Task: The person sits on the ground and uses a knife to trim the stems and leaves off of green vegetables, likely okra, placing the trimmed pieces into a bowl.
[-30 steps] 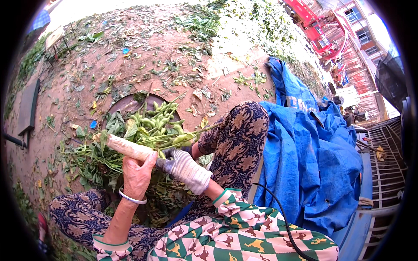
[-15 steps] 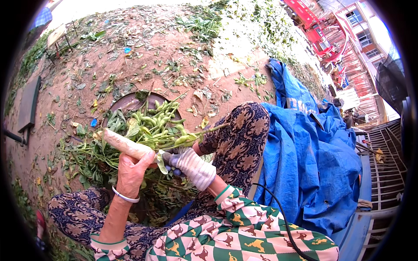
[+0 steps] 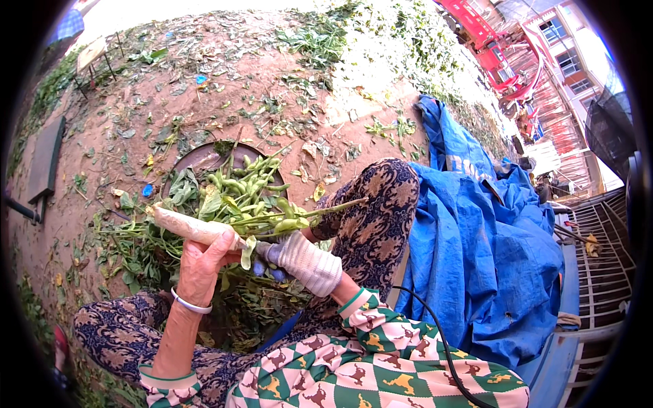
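My bare left hand (image 3: 201, 267), with a white bangle at the wrist, is closed around a long pale root (image 3: 185, 223) that looks like a white radish. Its thick end points up and left. My right hand (image 3: 306, 262), in a white and purple knit glove, has its fingers curled at the root's other end; what they grip is hidden. Between both hands hangs a pale green strip (image 3: 249, 252), perhaps peel or a pod. Just beyond lie green bean pods (image 3: 253, 185) on stalks, heaped over a dark round tray (image 3: 196, 160).
Leafy stalks (image 3: 146, 248) lie on the soil between my patterned knees. A crumpled blue tarp (image 3: 483, 251) stands at my right, with a metal rack (image 3: 598, 251) past it. At the left is a dark flat board (image 3: 47, 160). A black cable (image 3: 435, 319) crosses my right sleeve.
Both hands keep their hold. The pale root has shifted slightly left and downward at its thick end, and my right hand has moved a little to the right.
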Motion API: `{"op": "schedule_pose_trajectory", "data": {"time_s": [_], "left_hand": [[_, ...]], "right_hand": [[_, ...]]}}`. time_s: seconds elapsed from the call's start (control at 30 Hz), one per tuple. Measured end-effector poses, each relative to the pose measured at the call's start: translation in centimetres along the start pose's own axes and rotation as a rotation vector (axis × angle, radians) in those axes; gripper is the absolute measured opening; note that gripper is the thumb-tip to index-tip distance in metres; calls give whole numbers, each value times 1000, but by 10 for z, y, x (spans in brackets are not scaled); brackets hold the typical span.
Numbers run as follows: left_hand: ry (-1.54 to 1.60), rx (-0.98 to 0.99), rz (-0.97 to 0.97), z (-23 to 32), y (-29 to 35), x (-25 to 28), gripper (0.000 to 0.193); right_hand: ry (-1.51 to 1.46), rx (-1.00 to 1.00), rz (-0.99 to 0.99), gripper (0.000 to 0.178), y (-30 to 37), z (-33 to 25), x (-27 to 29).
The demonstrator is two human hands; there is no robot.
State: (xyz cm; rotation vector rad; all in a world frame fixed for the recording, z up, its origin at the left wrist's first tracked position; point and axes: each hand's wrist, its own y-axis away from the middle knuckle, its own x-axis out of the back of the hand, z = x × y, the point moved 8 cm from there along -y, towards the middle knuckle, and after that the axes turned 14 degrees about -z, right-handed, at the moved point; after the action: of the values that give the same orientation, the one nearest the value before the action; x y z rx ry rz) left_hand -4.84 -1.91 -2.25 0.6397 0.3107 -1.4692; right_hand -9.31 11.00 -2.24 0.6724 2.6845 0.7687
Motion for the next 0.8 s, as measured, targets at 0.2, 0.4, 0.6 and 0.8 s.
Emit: {"op": "schedule_pose_trajectory", "data": {"time_s": [0.2, 0.4, 0.6, 0.8], "left_hand": [[-207, -50, 64, 9, 13, 8, 18], [-69, -103, 131, -20, 21, -2, 19], [199, -104, 27, -36, 12, -11, 21], [-202, -34, 31, -40, 6, -15, 27]], "right_hand": [[-24, -27, 107, 24, 7, -5, 1], [-59, -54, 154, 33, 4, 19, 8], [-132, -154, 204, 28, 14, 18, 7], [-124, -167, 211, 25, 22, 28, 16]]}}
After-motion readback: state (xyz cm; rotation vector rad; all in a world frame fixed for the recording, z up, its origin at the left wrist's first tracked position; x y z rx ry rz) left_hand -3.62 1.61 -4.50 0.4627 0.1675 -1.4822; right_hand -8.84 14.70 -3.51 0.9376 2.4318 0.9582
